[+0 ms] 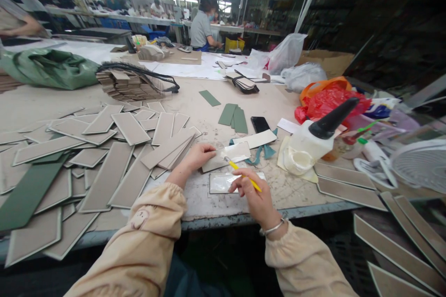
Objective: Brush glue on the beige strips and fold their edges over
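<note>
My left hand [200, 155] pinches the left end of a pale rectangular piece [234, 152], which lies tilted on the worktable [195, 216]. In my right hand [253, 191] is a yellow brush [245, 176], its tip touching or just above that piece. Under my right fingers lies a shiny, wet-looking rectangular piece [216, 184] with a dark outline. Behind these, a pale strip [257, 138] rests on a teal ribbon [266, 152]. A white glue bottle with a black nozzle [308, 145] stands to the right.
Many beige pieces with pale edges [108, 174] cover the left side. Green strips [227, 114] and a black phone [259, 124] lie behind my hands. Right are red bags [334, 106], a white fan [421, 164] and more strips [348, 190]. A person [202, 30] is farther back.
</note>
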The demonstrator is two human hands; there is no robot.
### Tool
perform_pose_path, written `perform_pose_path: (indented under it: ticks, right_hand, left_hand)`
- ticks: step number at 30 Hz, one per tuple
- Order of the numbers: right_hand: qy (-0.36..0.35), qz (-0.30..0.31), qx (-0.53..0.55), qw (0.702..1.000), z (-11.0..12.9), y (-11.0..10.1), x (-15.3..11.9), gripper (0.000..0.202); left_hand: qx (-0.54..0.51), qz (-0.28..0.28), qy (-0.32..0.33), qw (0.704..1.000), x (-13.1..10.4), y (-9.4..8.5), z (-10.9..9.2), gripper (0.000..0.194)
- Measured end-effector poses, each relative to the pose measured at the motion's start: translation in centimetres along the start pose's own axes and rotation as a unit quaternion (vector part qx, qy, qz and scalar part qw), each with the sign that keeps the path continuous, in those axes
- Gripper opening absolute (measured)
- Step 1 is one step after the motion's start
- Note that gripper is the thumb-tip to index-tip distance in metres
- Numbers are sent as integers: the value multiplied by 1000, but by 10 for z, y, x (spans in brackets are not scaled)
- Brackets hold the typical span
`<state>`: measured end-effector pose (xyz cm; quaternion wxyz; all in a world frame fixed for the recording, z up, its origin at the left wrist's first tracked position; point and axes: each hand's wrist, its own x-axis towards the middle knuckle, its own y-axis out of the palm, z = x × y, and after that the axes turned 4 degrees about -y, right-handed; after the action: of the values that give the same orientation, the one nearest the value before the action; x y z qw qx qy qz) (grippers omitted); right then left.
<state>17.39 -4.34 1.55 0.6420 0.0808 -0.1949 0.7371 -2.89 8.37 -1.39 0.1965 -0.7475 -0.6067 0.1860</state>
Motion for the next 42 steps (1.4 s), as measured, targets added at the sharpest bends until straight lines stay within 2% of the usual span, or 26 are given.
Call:
perform_pose_path:
  ticks: [4,7,11,15,19,22,25,29,36,42]
  right_hand:
    - [7,-97,-12,995,3,-27,9,38]
    - [19,-144,-26,989,5,-43,13,44]
    - [25,-162,-27,986,4,-52,15,49]
    - [26,-171,-25,985,5,-54,16,48]
    - [49,-154,-26,987,3,-49,19,46]
    - [84,-132,-3,988,-2,-39,24,45]
    - [121,-113,27,986,-7,-25,31,45]
    - [159,-91,59,981,-13,-9,38,49]
    - [192,-64,91,975,-18,12,41,51]
    - [193,-71,25,978,-17,10,44,48]
  left_hand:
    - [26,-6,-4,1000,-2,-1,-4,23]
    - [45,-10,5,999,-2,-1,-7,22]
    - [74,-22,26,997,-1,2,-11,23]
    - [126,-68,59,988,-7,-4,-11,25]
    - [226,-69,133,963,-29,-21,-1,23]
    - [238,-39,160,957,-48,-30,10,22]
    - [231,-18,187,955,-61,-30,17,23]
    - [231,-12,225,947,-65,-25,19,24]
    - [248,-62,292,922,-64,-20,28,21]
    - [254,-73,307,914,-65,-18,29,20]
